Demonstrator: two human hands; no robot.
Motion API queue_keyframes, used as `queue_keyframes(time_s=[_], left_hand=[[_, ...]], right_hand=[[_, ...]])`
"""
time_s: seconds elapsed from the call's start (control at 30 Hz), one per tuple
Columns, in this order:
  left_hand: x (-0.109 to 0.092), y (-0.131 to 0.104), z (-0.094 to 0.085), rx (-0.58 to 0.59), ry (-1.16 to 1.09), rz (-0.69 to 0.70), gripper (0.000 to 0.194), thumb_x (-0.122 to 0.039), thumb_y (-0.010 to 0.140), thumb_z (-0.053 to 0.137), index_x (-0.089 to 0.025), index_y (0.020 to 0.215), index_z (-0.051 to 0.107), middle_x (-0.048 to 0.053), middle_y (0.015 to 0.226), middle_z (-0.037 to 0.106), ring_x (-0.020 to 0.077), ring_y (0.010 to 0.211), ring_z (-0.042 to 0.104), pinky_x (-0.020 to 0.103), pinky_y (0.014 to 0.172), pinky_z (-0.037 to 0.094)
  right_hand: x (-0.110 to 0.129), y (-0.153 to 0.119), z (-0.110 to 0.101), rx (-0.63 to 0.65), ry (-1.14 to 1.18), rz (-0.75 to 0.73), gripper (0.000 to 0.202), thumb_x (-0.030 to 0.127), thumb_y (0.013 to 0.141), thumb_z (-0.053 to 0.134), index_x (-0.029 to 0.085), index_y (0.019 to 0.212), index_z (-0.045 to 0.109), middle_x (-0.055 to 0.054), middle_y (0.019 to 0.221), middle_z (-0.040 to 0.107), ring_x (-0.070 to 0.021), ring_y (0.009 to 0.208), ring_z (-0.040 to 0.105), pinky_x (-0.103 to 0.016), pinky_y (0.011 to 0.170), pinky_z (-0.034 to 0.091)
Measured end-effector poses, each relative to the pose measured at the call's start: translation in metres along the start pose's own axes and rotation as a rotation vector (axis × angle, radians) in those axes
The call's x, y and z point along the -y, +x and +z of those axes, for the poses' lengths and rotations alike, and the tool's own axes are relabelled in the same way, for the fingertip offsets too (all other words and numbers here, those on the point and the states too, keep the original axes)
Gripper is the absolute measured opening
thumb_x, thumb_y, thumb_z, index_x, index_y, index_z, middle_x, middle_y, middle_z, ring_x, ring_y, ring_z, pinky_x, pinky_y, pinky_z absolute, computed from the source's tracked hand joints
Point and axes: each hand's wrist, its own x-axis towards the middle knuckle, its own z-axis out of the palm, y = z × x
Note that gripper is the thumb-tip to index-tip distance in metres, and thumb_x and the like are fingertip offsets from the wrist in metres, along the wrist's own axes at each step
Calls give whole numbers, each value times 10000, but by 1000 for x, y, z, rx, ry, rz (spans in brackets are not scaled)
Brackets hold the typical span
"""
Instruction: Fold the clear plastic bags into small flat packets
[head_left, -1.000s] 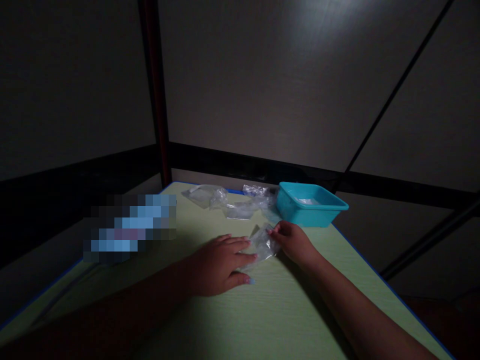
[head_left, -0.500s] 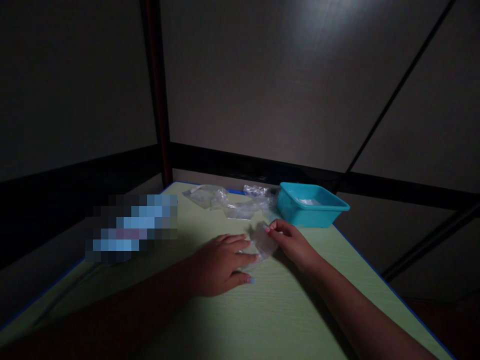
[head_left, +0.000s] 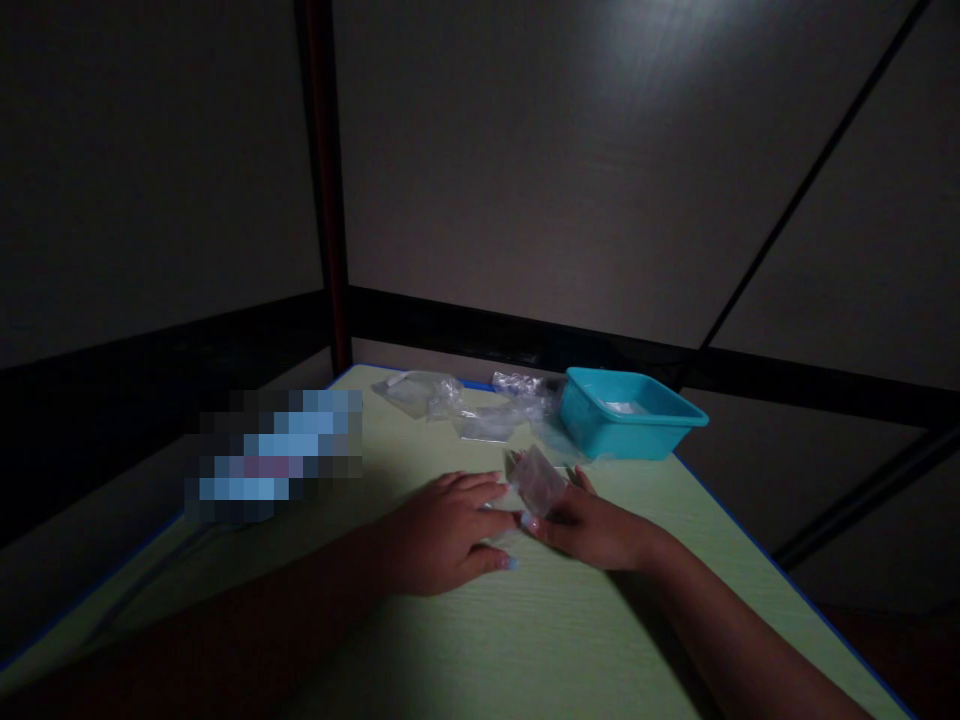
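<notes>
My left hand (head_left: 450,530) lies flat on the table with its fingers spread, the fingertips at the near-left edge of a small clear plastic bag (head_left: 538,482). Part of that bag is raised off the table and looks folded over. My right hand (head_left: 592,520) has it between the thumb, in front, and the fingers, which are partly hidden behind the film. Just beyond the hands lie several crumpled clear plastic bags (head_left: 491,420).
A turquoise plastic basin (head_left: 622,435) stands at the table's right edge with something clear and shiny inside. At the left edge is a blurred-out bluish object (head_left: 281,445) with a cable. Dark wall panels rise behind the light green table (head_left: 480,640).
My right hand has come nearer and lower, turning from a pinch at the bag's far corner to a hold with the bag folded up. My left hand has stayed in place.
</notes>
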Motion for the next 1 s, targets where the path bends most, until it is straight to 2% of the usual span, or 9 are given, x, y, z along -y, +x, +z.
queue_keyframes(time_s=[0.13, 0.3, 0.5, 0.7, 0.87, 1.0], left_hand=[[0, 0, -1, -13, -4, 11, 424, -466, 849, 439, -277, 1226, 486, 60, 1356, 412, 268, 1238, 360, 433, 992, 298], [1, 1, 0, -12, 5, 19, 452, -475, 848, 433, -273, 1251, 464, 70, 1352, 411, 275, 1225, 370, 432, 986, 305], [0, 2, -5, -13, 60, 17, 469, -460, 840, 454, -259, 1264, 448, 91, 1338, 409, 278, 1236, 344, 419, 991, 298], [1, 0, -16, -12, 65, -30, 341, -405, 863, 438, -281, 1161, 549, 43, 1149, 580, 219, 1072, 503, 375, 933, 353], [6, -3, -13, -30, 74, -36, 337, -416, 865, 433, -238, 1098, 600, 46, 1060, 645, 225, 1064, 523, 382, 945, 334], [6, -2, -11, -61, 22, -11, 275, -372, 863, 449, -220, 1004, 630, 35, 974, 672, 201, 1007, 557, 343, 928, 352]], right_hand=[[0, 3, 6, -29, -59, -68, 494, 444, 887, 320, 299, 1358, 294, -53, 1440, 243, -260, 1323, 172, -555, 1013, -84], [-3, 6, 11, -47, -78, -95, 523, 363, 911, 292, 289, 1402, 128, -47, 1466, 120, -227, 1343, 68, -547, 1025, -56], [-4, 5, 12, -32, -75, -105, 575, 278, 905, 287, 288, 1404, 2, -33, 1473, 53, -199, 1345, 41, -516, 1048, -4], [-6, 6, 13, -35, -110, -77, 619, 253, 884, 299, 233, 1408, -31, -61, 1471, 40, -202, 1344, 33, -489, 1060, 31], [-3, 6, 15, -59, -161, -43, 647, 241, 867, 310, 232, 1405, -50, -58, 1469, 29, -218, 1344, 19, -535, 1033, -50], [-3, 6, 16, -60, -185, -48, 664, 243, 857, 326, 270, 1400, -55, -33, 1469, 2, -213, 1344, -8, -565, 1001, -99]])
